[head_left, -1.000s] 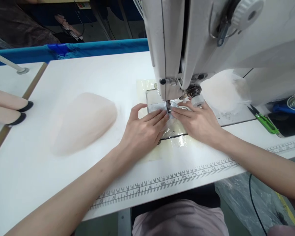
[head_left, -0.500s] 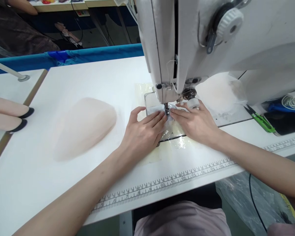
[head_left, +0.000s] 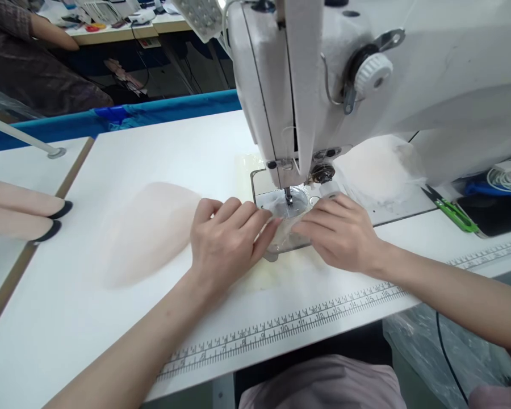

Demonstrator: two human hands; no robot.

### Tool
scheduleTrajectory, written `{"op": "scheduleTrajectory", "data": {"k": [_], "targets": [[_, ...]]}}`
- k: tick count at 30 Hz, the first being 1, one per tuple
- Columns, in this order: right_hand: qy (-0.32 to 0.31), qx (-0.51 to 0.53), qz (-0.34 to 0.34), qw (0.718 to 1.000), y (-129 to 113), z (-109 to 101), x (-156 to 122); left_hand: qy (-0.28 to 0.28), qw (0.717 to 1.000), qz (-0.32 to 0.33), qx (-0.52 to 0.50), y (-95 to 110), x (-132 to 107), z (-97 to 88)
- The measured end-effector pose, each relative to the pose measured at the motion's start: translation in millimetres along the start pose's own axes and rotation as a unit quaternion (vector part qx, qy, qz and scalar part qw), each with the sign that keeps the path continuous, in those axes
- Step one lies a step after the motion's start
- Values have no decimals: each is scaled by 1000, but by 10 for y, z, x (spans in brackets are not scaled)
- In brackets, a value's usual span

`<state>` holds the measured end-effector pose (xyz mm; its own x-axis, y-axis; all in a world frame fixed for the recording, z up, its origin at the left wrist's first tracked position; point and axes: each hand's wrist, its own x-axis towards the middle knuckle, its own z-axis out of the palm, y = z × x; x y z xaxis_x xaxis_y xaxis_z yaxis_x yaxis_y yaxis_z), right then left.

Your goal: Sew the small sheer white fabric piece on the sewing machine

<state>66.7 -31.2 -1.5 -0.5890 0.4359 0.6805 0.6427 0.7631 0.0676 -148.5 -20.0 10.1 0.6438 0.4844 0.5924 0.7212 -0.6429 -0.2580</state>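
Both of my hands are at the front of a white sewing machine [head_left: 267, 96], just before its presser foot [head_left: 288, 197]. A thin, see-through piece of fabric [head_left: 286, 228] stretches between them over the metal needle plate. My left hand [head_left: 230, 238] is curled, with thumb and fingers pinched at the fabric's left side. On the right, my right hand [head_left: 343, 234] pinches the other side between bent fingers. The fabric's edges are hard to make out, and the fingers cover part of it.
A sheer beige piece [head_left: 153, 236] lies on the white table to the left, another pale pile [head_left: 381, 170] under the machine arm. Green-handled snips [head_left: 453, 215] rest beside a dark phone [head_left: 494, 213]. A printed ruler [head_left: 285, 326] runs along the front edge. A co-worker's arm [head_left: 53, 33] shows behind.
My hands have drawn back from the presser foot towards me, and my flat fingers have curled into pinches. The fabric has come forward with them. The view has tilted slightly up.
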Motion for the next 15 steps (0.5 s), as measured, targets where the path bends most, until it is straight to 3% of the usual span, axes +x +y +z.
{"op": "scheduleTrajectory", "data": {"k": [4, 7, 15], "targets": [[-72, 50, -16, 996, -49, -4, 12, -40, 996, 44, -59, -27, 1, 93], [-75, 19, 5, 997, -59, 8, 4, -75, 992, 50, -93, -56, -23, 152], [-154, 1, 47, 987, -124, -29, -22, -100, 985, 62, -127, -98, -14, 177]]}}
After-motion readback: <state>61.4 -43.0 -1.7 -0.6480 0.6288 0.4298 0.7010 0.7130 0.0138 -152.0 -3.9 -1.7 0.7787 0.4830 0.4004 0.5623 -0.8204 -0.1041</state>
